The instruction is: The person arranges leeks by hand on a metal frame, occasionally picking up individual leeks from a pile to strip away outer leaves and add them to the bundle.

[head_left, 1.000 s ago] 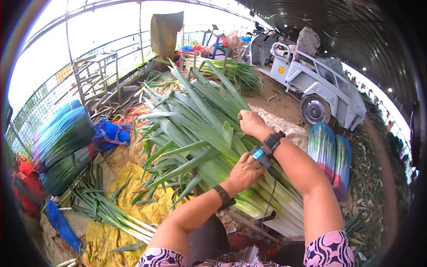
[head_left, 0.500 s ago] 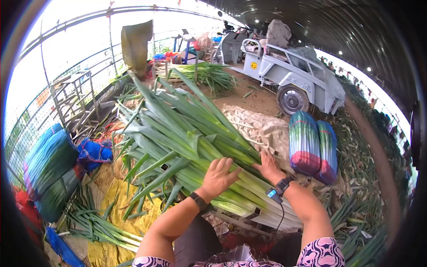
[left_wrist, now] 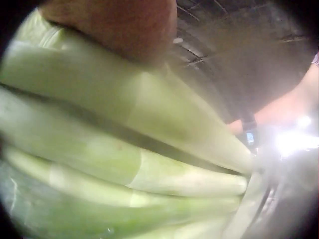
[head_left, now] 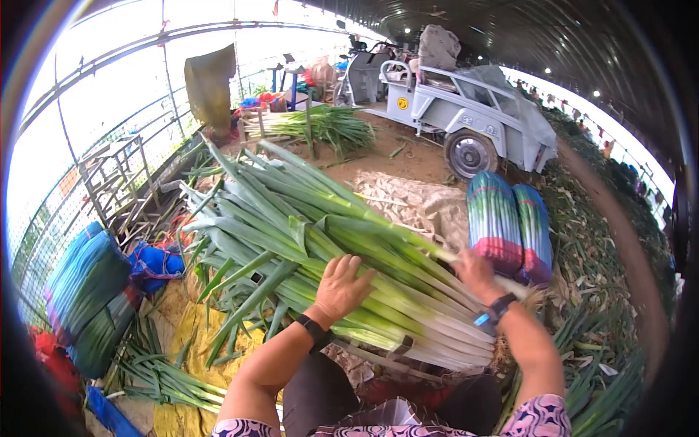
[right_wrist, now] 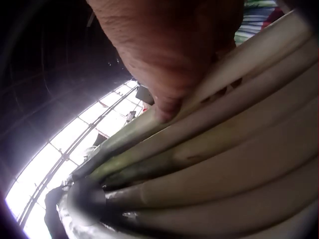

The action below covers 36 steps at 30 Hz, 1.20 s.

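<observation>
A big heap of leeks (head_left: 269, 218) lies slantwise before the person, green leaves up left and white stalks (head_left: 437, 339) down right. On its near side rests the left hand (head_left: 341, 288), fingers spread. The left wrist view has part of that hand (left_wrist: 114, 30) over pale green stalks (left_wrist: 99, 159). Slightly blurred, the right hand (head_left: 477, 277) grips a leek at the heap's far right edge, its white root end sticking out past the hand. In the right wrist view the thumb of this hand (right_wrist: 159, 55) lies along a stalk (right_wrist: 134, 127); its other fingers are hidden.
Two netted leek bundles (head_left: 495, 226) stand at the right, a blue-wrapped bundle (head_left: 87, 284) at the left. Loose leeks (head_left: 171, 375) lie on yellow sheeting (head_left: 193, 335). Behind are a grey cart (head_left: 466, 109) and another leek pile (head_left: 328, 127).
Both hands have come back from the leaves towards the stalks. The left now lies flat on the near side; the right has moved right and taken hold of a leek. The view has shifted.
</observation>
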Available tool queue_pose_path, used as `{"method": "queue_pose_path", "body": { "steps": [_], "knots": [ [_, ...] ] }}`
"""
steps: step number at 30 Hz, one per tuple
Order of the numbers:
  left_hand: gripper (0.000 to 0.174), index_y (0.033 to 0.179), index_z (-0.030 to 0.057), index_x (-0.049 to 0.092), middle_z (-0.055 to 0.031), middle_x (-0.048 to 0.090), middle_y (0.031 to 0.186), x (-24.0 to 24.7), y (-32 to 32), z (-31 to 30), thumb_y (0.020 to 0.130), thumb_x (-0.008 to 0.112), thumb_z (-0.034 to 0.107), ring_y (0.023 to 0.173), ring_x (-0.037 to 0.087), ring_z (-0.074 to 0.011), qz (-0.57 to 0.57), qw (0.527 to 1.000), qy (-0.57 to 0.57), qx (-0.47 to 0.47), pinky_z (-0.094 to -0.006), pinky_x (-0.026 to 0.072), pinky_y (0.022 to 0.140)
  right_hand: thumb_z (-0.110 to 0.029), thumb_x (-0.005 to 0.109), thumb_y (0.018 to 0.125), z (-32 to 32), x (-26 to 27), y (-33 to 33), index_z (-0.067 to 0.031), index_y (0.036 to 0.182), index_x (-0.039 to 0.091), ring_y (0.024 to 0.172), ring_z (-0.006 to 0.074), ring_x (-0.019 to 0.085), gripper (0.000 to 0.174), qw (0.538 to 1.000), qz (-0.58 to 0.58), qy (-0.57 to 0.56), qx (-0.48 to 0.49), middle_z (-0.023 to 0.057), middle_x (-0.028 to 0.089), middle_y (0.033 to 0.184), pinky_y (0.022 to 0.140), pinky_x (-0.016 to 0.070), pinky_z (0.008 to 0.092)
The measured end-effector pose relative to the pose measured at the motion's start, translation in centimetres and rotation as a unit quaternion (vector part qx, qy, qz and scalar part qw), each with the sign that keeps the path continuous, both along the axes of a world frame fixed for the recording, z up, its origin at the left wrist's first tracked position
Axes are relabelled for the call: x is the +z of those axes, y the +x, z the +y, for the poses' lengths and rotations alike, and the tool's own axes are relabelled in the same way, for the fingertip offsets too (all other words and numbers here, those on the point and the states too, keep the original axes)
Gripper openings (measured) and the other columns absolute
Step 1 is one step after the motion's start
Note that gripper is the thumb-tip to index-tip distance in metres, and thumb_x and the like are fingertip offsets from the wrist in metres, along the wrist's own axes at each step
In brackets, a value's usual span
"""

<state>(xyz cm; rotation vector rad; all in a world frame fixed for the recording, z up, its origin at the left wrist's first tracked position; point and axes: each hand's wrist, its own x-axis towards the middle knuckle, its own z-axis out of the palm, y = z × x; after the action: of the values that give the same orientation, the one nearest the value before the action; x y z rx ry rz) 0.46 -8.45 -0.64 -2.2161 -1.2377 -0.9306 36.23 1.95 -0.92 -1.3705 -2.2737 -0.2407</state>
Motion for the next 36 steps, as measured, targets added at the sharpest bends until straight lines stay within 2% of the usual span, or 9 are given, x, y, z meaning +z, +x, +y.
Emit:
{"method": "queue_pose_path", "body": {
  "steps": [10, 11, 16, 18, 19, 21, 28, 35, 36],
  "knots": [
    [0.046, 0.114, 0.0155, 0.063, -0.0111, 0.053, 0.113, -0.1, -0.2, -0.5, 0.075, 0.072, 0.038, 0.108, 0.051, -0.0287, 0.009, 1.000, 0.027, 0.007, -0.0466, 0.0383, 0.097, -0.024, 0.068, 0.080, 2.0, 35.4, 1.4, -0.0071, 0.093, 0.061, 0.086, 0.0292, 0.062, 0.022, 0.908, -0.255, 0.331, 0.020, 0.0097, 0.058, 0.090, 0.072, 0.0516, 0.0414],
    [0.046, 0.114, 0.0154, 0.063, -0.0109, 0.053, 0.113, -0.1, -0.2, -0.5, 0.075, 0.072, 0.037, 0.108, 0.051, -0.0285, 0.007, 0.999, 0.032, 0.004, -0.0465, 0.0384, 0.097, -0.022, 0.068, 0.081, 3.4, 38.5, 2.4, -0.0075, 0.095, 0.060, 0.087, 0.0296, 0.061, 0.022, 0.848, -0.300, 0.430, 0.082, 0.0096, 0.057, 0.090, 0.074, 0.0510, 0.0420],
    [0.044, 0.113, 0.0149, 0.063, -0.0102, 0.052, 0.112, -0.5, -0.4, -0.2, 0.076, 0.072, 0.037, 0.109, 0.051, -0.0279, -0.014, 0.999, 0.035, -0.013, -0.0459, 0.0384, 0.098, -0.035, 0.057, 0.090, 1.8, 52.2, 0.8, -0.0058, 0.120, 0.058, 0.118, 0.0344, 0.052, 0.042, 0.872, -0.365, 0.316, -0.078, 0.0152, 0.060, 0.120, 0.100, 0.0395, 0.0435],
    [0.044, 0.113, 0.0147, 0.063, -0.0103, 0.052, 0.113, -0.3, -0.3, -0.1, 0.076, 0.072, 0.037, 0.110, 0.050, -0.0282, -0.019, 0.999, 0.025, -0.013, -0.0456, 0.0383, 0.099, -0.035, 0.053, 0.093, -0.1, 55.6, -2.2, -0.0064, 0.125, 0.056, 0.131, 0.0318, 0.043, 0.043, 0.847, -0.392, 0.315, -0.170, 0.0142, 0.057, 0.127, 0.108, 0.0324, 0.0421],
    [0.044, 0.114, 0.0147, 0.063, -0.0104, 0.052, 0.114, -0.2, -0.3, -0.1, 0.076, 0.072, 0.037, 0.111, 0.050, -0.0283, -0.021, 0.999, 0.019, -0.013, -0.0455, 0.0382, 0.100, -0.038, 0.052, 0.094, -0.1, 57.0, -3.2, -0.0081, 0.118, 0.058, 0.118, 0.0350, 0.054, 0.038, 0.793, -0.403, 0.457, -0.012, 0.0159, 0.063, 0.116, 0.097, 0.0425, 0.0464],
    [0.044, 0.114, 0.0144, 0.063, -0.0106, 0.053, 0.115, 0.1, -0.4, -0.2, 0.077, 0.072, 0.037, 0.112, 0.049, -0.0286, -0.021, 1.000, 0.000, -0.011, -0.0452, 0.0376, 0.102, -0.046, 0.042, 0.098, -5.0, 58.7, -8.3, -0.0226, 0.118, 0.061, 0.102, 0.0382, 0.062, 0.037, 0.787, -0.454, 0.395, -0.132, 0.0181, 0.065, 0.108, 0.085, 0.0478, 0.0521],
    [0.043, 0.117, 0.0126, 0.063, -0.0117, 0.052, 0.118, -0.4, -0.7, 0.2, 0.081, 0.068, 0.036, 0.115, 0.047, -0.0280, -0.037, 0.999, -0.018, -0.027, -0.0440, 0.0346, 0.107, -0.040, 0.054, 0.091, -7.2, 64.6, -17.1, -0.0139, 0.097, 0.066, 0.091, 0.0276, 0.063, 0.029, 0.736, -0.401, 0.534, -0.113, 0.0089, 0.064, 0.084, 0.079, 0.0491, 0.0433],
    [0.043, 0.117, 0.0116, 0.063, -0.0119, 0.052, 0.118, -0.7, -1.0, 0.4, 0.081, 0.067, 0.036, 0.116, 0.046, -0.0275, -0.058, 0.997, -0.031, -0.041, -0.0428, 0.0328, 0.109, -0.050, 0.038, 0.099, -8.0, 64.1, -26.8, -0.0262, 0.126, 0.057, 0.117, 0.0333, 0.058, 0.041, 0.725, -0.349, 0.518, -0.290, 0.0135, 0.063, 0.124, 0.098, 0.0438, 0.0478],
    [0.043, 0.116, 0.0114, 0.063, -0.0118, 0.052, 0.118, -0.7, -1.1, 0.2, 0.081, 0.067, 0.036, 0.116, 0.046, -0.0276, -0.064, 0.997, -0.033, -0.040, -0.0427, 0.0329, 0.109, -0.031, 0.053, 0.092, -6.7, 63.4, -27.4, -0.0117, 0.096, 0.065, 0.089, 0.0289, 0.064, 0.023, 0.720, -0.360, 0.553, -0.214, 0.0106, 0.066, 0.086, 0.077, 0.0501, 0.0425]
  ]
}}
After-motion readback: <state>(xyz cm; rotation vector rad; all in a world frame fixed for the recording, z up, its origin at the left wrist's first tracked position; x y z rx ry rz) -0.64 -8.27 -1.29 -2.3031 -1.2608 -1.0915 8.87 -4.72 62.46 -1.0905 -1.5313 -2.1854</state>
